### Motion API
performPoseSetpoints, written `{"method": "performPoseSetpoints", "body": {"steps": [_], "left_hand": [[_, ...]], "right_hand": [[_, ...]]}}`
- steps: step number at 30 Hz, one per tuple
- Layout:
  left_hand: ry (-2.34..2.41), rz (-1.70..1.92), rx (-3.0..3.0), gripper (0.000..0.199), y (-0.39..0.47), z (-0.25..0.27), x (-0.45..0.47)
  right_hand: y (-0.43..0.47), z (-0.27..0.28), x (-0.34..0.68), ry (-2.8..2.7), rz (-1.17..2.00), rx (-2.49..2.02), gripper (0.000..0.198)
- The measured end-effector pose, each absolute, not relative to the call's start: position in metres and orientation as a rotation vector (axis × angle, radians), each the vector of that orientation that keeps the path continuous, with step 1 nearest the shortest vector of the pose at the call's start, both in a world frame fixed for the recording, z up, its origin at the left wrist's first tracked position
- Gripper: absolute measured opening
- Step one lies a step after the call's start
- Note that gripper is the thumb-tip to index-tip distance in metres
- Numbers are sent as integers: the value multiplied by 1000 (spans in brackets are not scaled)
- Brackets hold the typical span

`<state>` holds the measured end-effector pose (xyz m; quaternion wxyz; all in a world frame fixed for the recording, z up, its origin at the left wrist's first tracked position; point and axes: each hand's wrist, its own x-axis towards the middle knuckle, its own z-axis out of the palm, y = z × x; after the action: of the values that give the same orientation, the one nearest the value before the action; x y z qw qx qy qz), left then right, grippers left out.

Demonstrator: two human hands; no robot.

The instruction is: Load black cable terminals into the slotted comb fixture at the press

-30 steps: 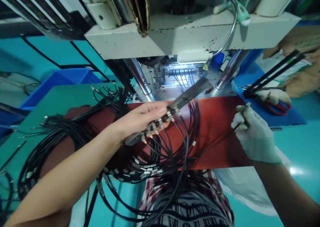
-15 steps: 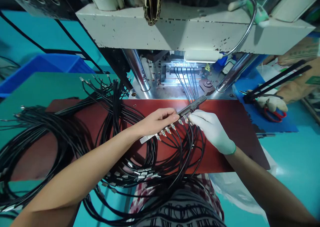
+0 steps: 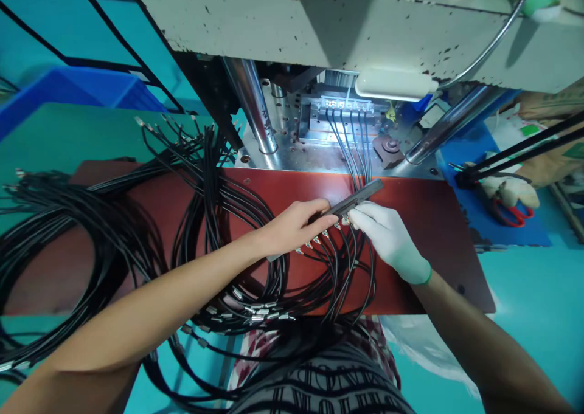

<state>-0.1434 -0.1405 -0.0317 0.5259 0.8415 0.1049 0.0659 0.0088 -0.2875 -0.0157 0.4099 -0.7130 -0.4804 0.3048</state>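
My bare left hand (image 3: pixel 303 224) is closed around a long grey metal bar (image 3: pixel 360 196), which slants up to the right over the red-brown board. Several black cables (image 3: pixel 335 268) with small metal connectors (image 3: pixel 317 239) hang in a row from the bar's lower edge. In a white glove, my right hand (image 3: pixel 381 234) pinches a connector (image 3: pixel 345 220) at the right part of that row; its fingertips partly hide the piece. Behind the bar, more black cables (image 3: pixel 353 152) run up into a lit metal fixture (image 3: pixel 337 113) in the press.
Big coils of black cable (image 3: pixel 104 219) cover the left of the board (image 3: pixel 424 219). Steel posts (image 3: pixel 253 110) flank the fixture beneath the press's heavy beam (image 3: pixel 274 25). A white lamp (image 3: pixel 395 86) hangs there. Red-handled scissors (image 3: pixel 513 213) lie at right, a blue bin (image 3: pixel 91 89) at left.
The view has tilted down and shifted slightly. My left hand has slid over the bar, its thumb now further along toward my right hand, covering more of it. My right hand keeps its pinch.
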Motion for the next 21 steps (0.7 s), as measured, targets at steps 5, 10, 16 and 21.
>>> {"method": "performPoseSetpoints", "body": {"steps": [5,10,16,21], "left_hand": [[298,145,1953,38,-140,-37,-143],[306,159,1971,38,-141,-39,-142],[327,144,1985,36,-143,-35,-144],[340,149,1962,36,-144,-37,-144]], "right_hand": [[-298,-11,3,-1244,515,-2138,21],[-301,-16,-6,-1434,33,-2214,17],[-298,-25,-4,-1571,-243,-2241,23],[-304,-21,-5,-1593,-302,-2246,16]]}}
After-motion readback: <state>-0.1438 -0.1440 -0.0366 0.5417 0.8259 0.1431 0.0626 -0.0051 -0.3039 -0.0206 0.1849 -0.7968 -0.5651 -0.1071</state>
